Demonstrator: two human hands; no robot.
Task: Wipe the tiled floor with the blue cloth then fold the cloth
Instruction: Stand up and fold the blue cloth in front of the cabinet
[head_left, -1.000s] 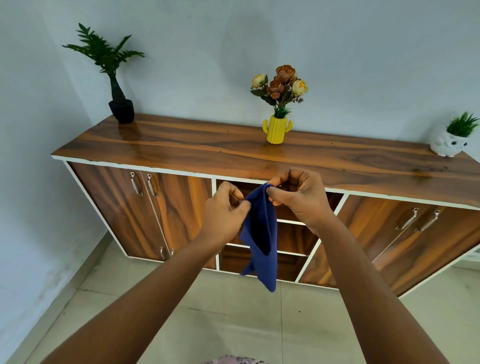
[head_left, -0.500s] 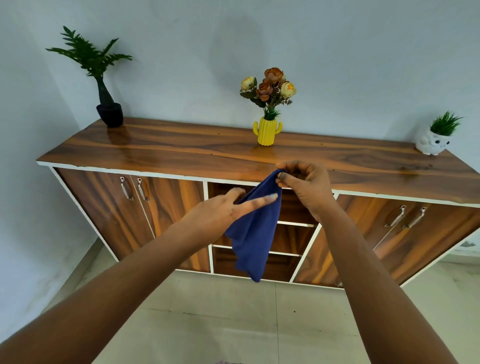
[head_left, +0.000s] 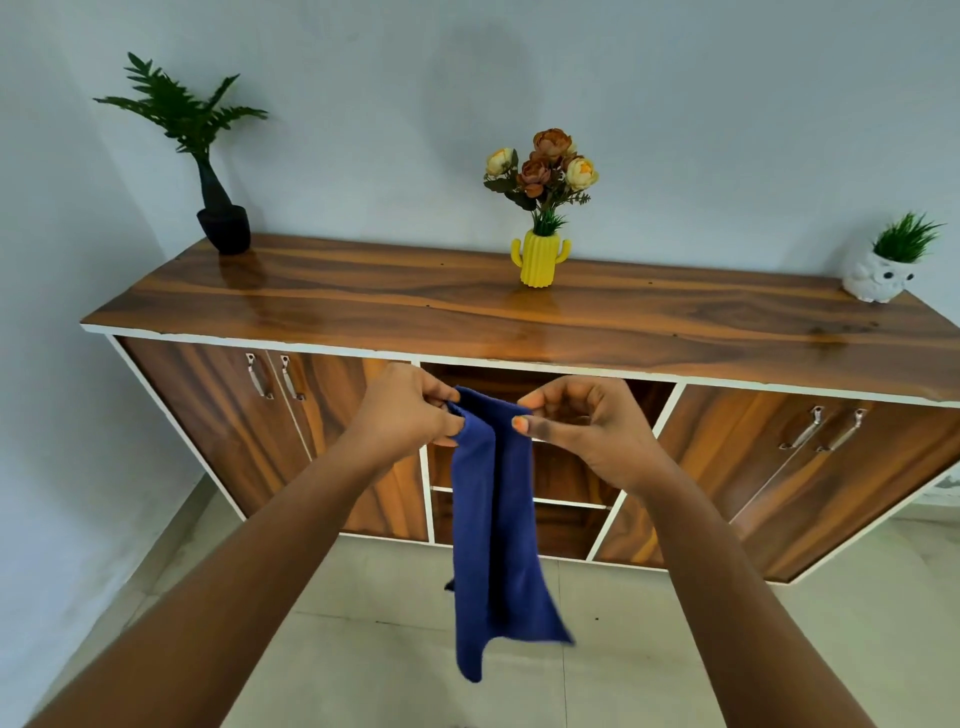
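The blue cloth (head_left: 493, 525) hangs in the air in front of me, doubled lengthwise into a long narrow strip. My left hand (head_left: 405, 410) pinches its top left corner. My right hand (head_left: 576, 426) pinches the top right corner between thumb and forefinger. Both hands are close together at chest height, just in front of the cabinet's open middle section. The cloth's lower end dangles above the pale tiled floor (head_left: 363, 649).
A long wooden sideboard (head_left: 363, 306) stands against the wall, with doors left and right and open shelves in the middle. On top are a black potted plant (head_left: 221, 218), a yellow cactus vase with flowers (head_left: 540, 257) and a white owl planter (head_left: 878, 275).
My left hand has gone from an open reach along the cloth to a pinch on its top corner. The cloth now hangs longer and straighter between both hands.
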